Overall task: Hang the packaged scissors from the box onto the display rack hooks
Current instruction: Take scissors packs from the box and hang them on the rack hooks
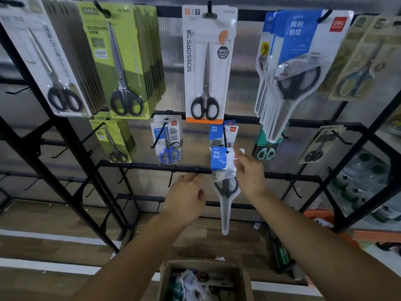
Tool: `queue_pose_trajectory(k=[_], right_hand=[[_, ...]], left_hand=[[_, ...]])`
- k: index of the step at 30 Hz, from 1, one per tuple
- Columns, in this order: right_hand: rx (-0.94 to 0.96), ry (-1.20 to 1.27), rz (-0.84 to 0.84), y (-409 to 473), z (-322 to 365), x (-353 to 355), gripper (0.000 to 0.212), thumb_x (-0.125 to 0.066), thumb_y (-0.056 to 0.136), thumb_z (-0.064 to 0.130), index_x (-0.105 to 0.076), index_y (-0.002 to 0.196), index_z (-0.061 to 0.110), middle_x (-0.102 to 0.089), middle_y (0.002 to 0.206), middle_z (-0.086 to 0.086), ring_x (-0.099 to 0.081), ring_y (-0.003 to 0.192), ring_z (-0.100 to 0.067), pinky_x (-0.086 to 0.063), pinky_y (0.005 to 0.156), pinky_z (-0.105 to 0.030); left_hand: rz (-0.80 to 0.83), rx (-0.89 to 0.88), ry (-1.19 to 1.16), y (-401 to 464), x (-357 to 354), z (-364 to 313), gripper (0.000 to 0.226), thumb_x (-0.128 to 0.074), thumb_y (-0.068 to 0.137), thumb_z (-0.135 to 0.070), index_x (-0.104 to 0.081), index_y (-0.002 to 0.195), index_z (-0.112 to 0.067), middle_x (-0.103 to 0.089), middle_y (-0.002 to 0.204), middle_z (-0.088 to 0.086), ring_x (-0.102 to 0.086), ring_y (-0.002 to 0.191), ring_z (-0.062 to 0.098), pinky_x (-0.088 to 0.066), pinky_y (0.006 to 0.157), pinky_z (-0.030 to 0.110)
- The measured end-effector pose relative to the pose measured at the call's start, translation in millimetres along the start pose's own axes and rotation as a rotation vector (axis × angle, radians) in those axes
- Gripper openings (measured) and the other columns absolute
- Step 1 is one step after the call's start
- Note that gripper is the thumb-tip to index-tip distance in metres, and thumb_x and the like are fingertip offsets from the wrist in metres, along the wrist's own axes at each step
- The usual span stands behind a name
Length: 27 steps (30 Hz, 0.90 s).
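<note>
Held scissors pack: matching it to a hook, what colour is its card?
Blue and white, head view: scissors pack pinched by right hand.

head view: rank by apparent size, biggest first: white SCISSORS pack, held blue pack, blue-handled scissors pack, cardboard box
1. White SCISSORS pack, tallest.
2. Held blue pack, nearly as long, narrower; right hand pinches it.
3. Blue-handled scissors pack, smallest.
Box: cropped at the frame edge and nearest the camera, so unranked.

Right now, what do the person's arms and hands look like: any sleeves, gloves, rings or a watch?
Both forearms are bare as far as the frame shows, with no sleeve edge in view. The left hand and right hand wear no gloves. No watch, strap or bracelet shows at either wrist, and no ring is visible on the fingers that can be seen. No markings or cables show on either arm.
</note>
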State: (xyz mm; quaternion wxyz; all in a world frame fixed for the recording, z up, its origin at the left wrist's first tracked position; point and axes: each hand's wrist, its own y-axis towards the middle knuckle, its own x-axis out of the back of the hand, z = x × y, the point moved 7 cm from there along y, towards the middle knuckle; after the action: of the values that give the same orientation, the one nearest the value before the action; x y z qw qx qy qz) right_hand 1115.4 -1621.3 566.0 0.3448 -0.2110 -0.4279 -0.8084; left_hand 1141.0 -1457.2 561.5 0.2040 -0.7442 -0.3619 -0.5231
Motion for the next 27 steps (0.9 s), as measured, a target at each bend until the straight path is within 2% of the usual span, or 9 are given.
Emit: queue_pose_trajectory(k=[2, 3, 6, 10, 15, 17, 20, 24, 27], right_hand=[[0.074, -0.097, 0.025, 3.3, 0.4, -5.4, 0.051, -0.058, 0.075, -0.017, -0.056, 0.124, -0.003, -0.057, 0.064, -0.017, -0.056, 0.053, -0.029, -0.043, 0.053, -0.027], [0.063, -0.156, 0.084, 6.8, -0.5, -8.7, 0.054, -0.056, 0.079, -0.015, -0.051, 0.13, 0.0, -0.058, 0.07, -0.019, -0.058, 0.057, -0.031, -0.046, 0.053, -0.031], [-0.126, -0.318, 0.312, 17.3, -8.0, -17.1, 0.057, -0.043, 0.095, 0.004, -0.024, 0.148, 0.017, -0.058, 0.113, -0.018, -0.059, 0.095, -0.032, -0.048, 0.08, -0.036], [-0.297, -0.443, 0.55, 42.2, -9.7, -29.4, 0.068, -0.044, 0.094, 0.01, -0.007, 0.15, 0.019, -0.047, 0.131, -0.017, -0.05, 0.116, -0.032, -0.045, 0.091, -0.04], [-0.328, -0.607, 0.666, 61.6, -7.1, -19.8, 0.062, -0.046, 0.093, 0.019, -0.017, 0.148, 0.021, -0.022, 0.153, -0.014, -0.011, 0.143, -0.033, -0.022, 0.113, -0.046], [-0.305, -0.542, 0.553, 57.1, 1.5, -8.8, 0.048, -0.044, 0.092, 0.017, -0.036, 0.14, 0.015, -0.038, 0.145, -0.015, -0.024, 0.138, -0.031, -0.031, 0.107, -0.043], [-0.296, -0.414, 0.398, 36.1, 15.8, 7.8, 0.025, -0.044, 0.091, 0.012, -0.058, 0.11, 0.007, -0.06, 0.113, -0.012, -0.053, 0.109, -0.03, -0.044, 0.08, -0.034], [-0.32, -0.224, 0.422, -0.3, 17.6, 7.7, 0.016, -0.047, 0.086, 0.006, -0.063, 0.088, 0.002, -0.054, 0.088, -0.012, -0.054, 0.079, -0.026, -0.039, 0.061, -0.028], [-0.305, -0.179, 0.535, -24.3, 9.9, -4.6, 0.019, -0.046, 0.086, 0.005, -0.063, 0.094, 0.006, -0.061, 0.095, -0.011, -0.054, 0.078, -0.022, -0.037, 0.059, -0.024]], left_hand=[[0.025, 0.001, 0.057, 1.9, 0.6, 2.3, 0.046, -0.041, 0.096, -0.018, -0.036, 0.141, -0.015, -0.045, 0.137, 0.003, -0.038, 0.125, 0.02, -0.037, 0.102, 0.031], [0.034, -0.001, 0.092, 3.4, 2.1, 3.0, 0.047, -0.04, 0.096, -0.018, -0.035, 0.142, -0.016, -0.044, 0.137, 0.003, -0.037, 0.126, 0.021, -0.037, 0.102, 0.032], [0.071, -0.024, 0.256, 13.2, 10.5, -1.7, 0.048, -0.04, 0.095, -0.019, -0.032, 0.143, -0.017, -0.038, 0.142, 0.004, -0.032, 0.131, 0.023, -0.031, 0.107, 0.036], [0.075, -0.053, 0.428, 35.2, 32.3, -13.3, 0.049, -0.044, 0.091, -0.01, -0.036, 0.139, -0.013, -0.04, 0.139, 0.01, -0.031, 0.131, 0.027, -0.027, 0.109, 0.042], [0.04, -0.023, 0.47, 38.7, 47.5, -5.9, 0.043, -0.045, 0.092, -0.016, -0.039, 0.135, -0.013, -0.04, 0.138, 0.01, -0.033, 0.13, 0.028, -0.032, 0.105, 0.043], [0.074, 0.005, 0.474, 33.0, 41.0, 0.1, 0.043, -0.043, 0.093, -0.016, -0.039, 0.135, -0.013, -0.039, 0.14, 0.01, -0.031, 0.132, 0.028, -0.031, 0.106, 0.042], [0.145, 0.049, 0.455, 20.4, 23.5, 6.9, 0.041, -0.041, 0.093, -0.014, -0.041, 0.134, -0.013, -0.043, 0.136, 0.009, -0.036, 0.127, 0.028, -0.033, 0.104, 0.041], [0.185, 0.071, 0.404, 8.8, 1.3, 7.8, 0.044, -0.041, 0.094, -0.017, -0.038, 0.138, -0.013, -0.039, 0.14, 0.009, -0.034, 0.129, 0.027, -0.033, 0.103, 0.039], [0.233, 0.094, 0.372, -0.9, -18.9, 4.9, 0.044, -0.04, 0.095, -0.018, -0.037, 0.139, -0.014, -0.04, 0.139, 0.009, -0.035, 0.128, 0.026, -0.033, 0.103, 0.038]])
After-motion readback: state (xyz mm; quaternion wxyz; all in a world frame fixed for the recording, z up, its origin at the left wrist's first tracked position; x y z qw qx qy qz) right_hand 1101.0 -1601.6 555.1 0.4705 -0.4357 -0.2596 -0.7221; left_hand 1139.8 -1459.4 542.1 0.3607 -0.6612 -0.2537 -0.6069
